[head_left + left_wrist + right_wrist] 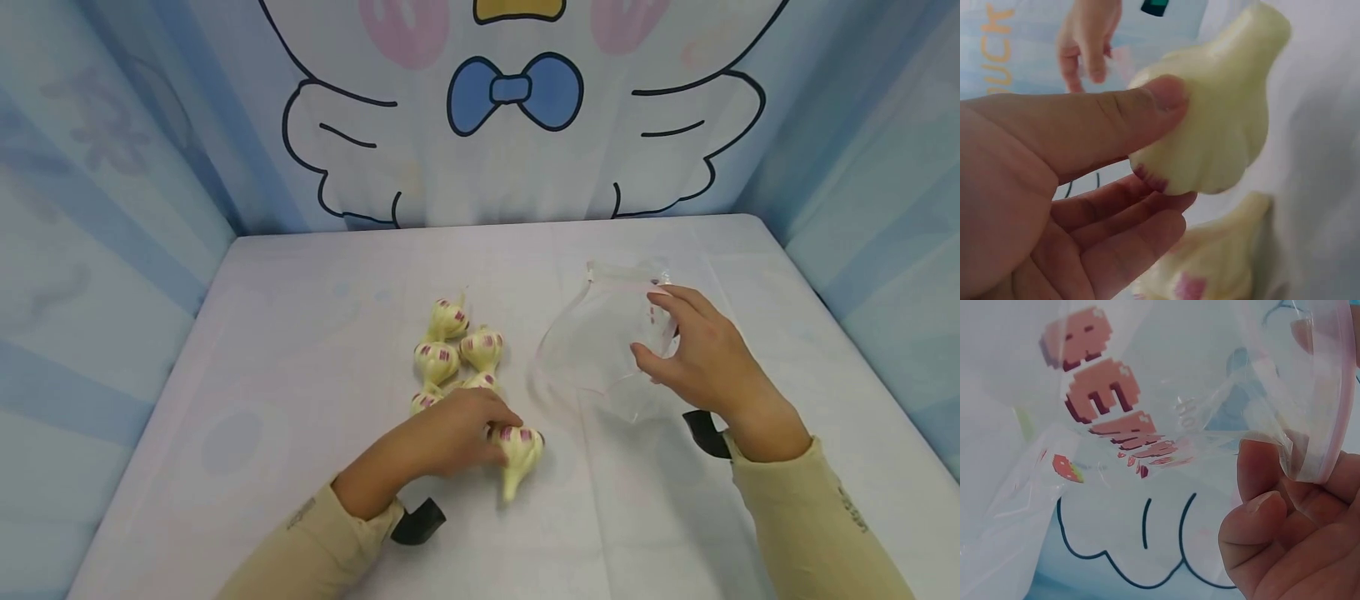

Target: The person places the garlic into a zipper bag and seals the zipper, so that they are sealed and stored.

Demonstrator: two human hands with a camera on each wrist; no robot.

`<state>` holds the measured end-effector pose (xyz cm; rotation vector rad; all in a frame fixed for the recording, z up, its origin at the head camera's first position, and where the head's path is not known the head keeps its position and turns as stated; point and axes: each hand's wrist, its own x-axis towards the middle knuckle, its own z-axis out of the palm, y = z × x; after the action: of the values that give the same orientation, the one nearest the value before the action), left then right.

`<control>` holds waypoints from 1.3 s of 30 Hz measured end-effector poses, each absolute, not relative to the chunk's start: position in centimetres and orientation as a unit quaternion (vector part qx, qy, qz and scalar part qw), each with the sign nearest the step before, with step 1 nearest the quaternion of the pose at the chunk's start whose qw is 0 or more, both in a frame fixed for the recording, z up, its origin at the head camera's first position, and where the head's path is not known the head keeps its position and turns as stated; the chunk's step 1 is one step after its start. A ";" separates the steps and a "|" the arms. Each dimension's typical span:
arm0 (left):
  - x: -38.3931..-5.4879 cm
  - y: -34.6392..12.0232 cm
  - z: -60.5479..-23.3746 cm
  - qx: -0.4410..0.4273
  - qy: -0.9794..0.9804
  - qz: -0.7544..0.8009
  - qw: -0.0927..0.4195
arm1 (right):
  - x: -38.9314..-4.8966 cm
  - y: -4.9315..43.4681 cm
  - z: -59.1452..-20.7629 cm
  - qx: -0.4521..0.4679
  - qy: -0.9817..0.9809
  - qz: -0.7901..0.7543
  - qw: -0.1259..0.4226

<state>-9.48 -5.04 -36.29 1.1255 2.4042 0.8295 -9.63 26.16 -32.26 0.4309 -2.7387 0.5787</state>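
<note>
My left hand [461, 429] pinches a pale garlic bulb [522, 454] with purple marks between thumb and fingers, low over the front middle of the table. In the left wrist view the thumb lies across the bulb [1222, 119], whose stem points up and to the right. My right hand [712, 358] grips a clear plastic zip bag [573, 350] by its edge, at the right of the table. Red printed letters show on the bag [1107, 390] in the right wrist view, and fingers curl at its pink-edged rim [1338, 394].
Several more garlic bulbs [437, 362] lie clustered just beyond the left hand, some partly hidden by it. A white cloth covers the table [300, 333]. Patterned curtains [112, 250] stand at the back and both sides.
</note>
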 end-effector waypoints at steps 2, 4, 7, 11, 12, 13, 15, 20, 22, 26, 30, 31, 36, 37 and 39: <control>-9.8 -5.2 -35.6 0.394 0.851 0.302 0.171 | -9.6 26.1 -32.3 0.150 -0.956 0.200 0.154; -10.1 -5.2 -35.0 0.385 0.852 0.314 0.165 | -9.6 26.1 -32.2 0.150 -0.956 0.199 0.153; -10.7 -5.1 -34.3 0.367 0.854 0.333 0.156 | -9.6 26.1 -32.2 0.150 -0.957 0.198 0.149; -11.6 -4.6 -33.7 0.351 0.853 0.361 0.136 | -9.6 26.0 -32.2 0.150 -0.958 0.197 0.145; -11.8 -4.5 -33.5 0.347 0.853 0.367 0.130 | -9.6 26.0 -32.1 0.149 -0.958 0.196 0.144; -11.9 -4.3 -33.3 0.342 0.853 0.375 0.123 | -9.5 26.0 -32.1 0.149 -0.959 0.195 0.144; -12.3 -3.9 -32.9 0.329 0.856 0.382 0.113 | -9.5 26.0 -32.0 0.148 -0.960 0.192 0.142; -13.2 -2.7 -32.5 0.301 0.871 0.373 0.105 | -9.4 25.9 -31.8 0.145 -0.961 0.190 0.138; -13.6 -2.2 -32.5 0.297 0.876 0.366 0.103 | -9.4 25.8 -31.7 0.145 -0.962 0.188 0.136; -14.2 -1.4 -32.7 0.297 0.879 0.359 0.100 | -9.4 25.7 -31.6 0.146 -0.962 0.187 0.133; -14.7 -0.7 -33.1 0.303 0.878 0.356 0.100 | -9.4 25.6 -31.5 0.147 -0.962 0.189 0.130; -14.8 -0.6 -33.2 0.306 0.878 0.355 0.100 | -9.4 25.5 -31.5 0.148 -0.962 0.190 0.132; -15.0 -0.1 -33.4 0.315 0.881 0.337 0.101 | -9.5 25.5 -31.5 0.157 -0.958 0.190 0.145; -15.0 -0.1 -33.4 0.317 0.881 0.335 0.101 | -9.5 25.4 -31.5 0.158 -0.958 0.190 0.146; -15.0 0.1 -33.4 0.321 0.881 0.333 0.100 | -9.5 25.3 -31.5 0.158 -0.958 0.191 0.144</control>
<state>-15.00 0.05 -33.44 0.9500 2.6033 0.9856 -9.45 25.30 -31.45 0.4549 -2.7610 0.5513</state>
